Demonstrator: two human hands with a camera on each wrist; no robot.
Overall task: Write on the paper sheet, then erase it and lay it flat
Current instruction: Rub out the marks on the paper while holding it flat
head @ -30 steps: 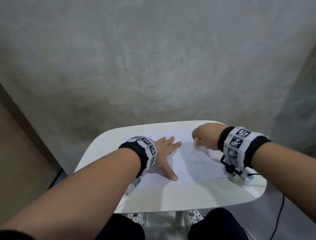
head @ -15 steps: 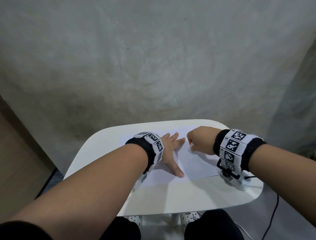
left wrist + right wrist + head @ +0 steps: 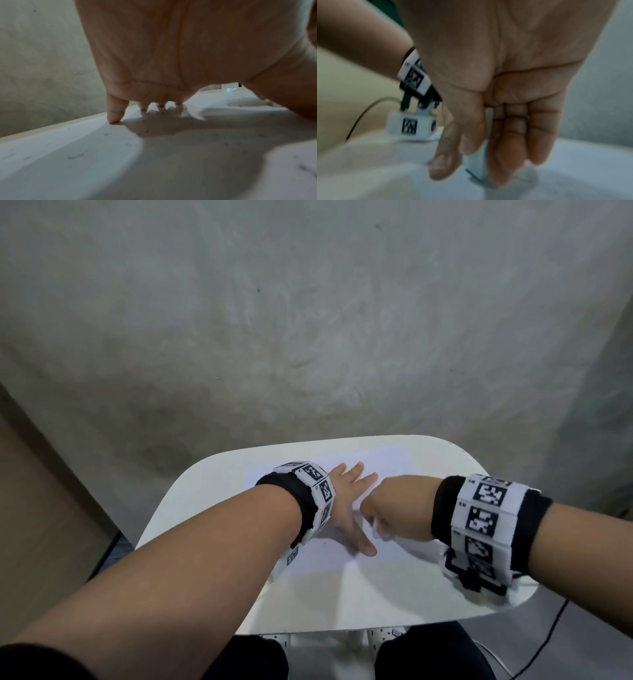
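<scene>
The paper sheet point(image 3: 394, 470) lies flat on the white counter point(image 3: 212, 491). The left hand point(image 3: 346, 505) is released, fingers straight and spread, pressing the sheet at its 9 o'clock side. The right hand point(image 3: 397, 508), at 3 o'clock of the left and just beside it, grasps a white eraser point(image 3: 478, 166) between thumb and fingers, its lower end on the sheet. Small dark specks point(image 3: 145, 131) lie on the paper under the left palm.
</scene>
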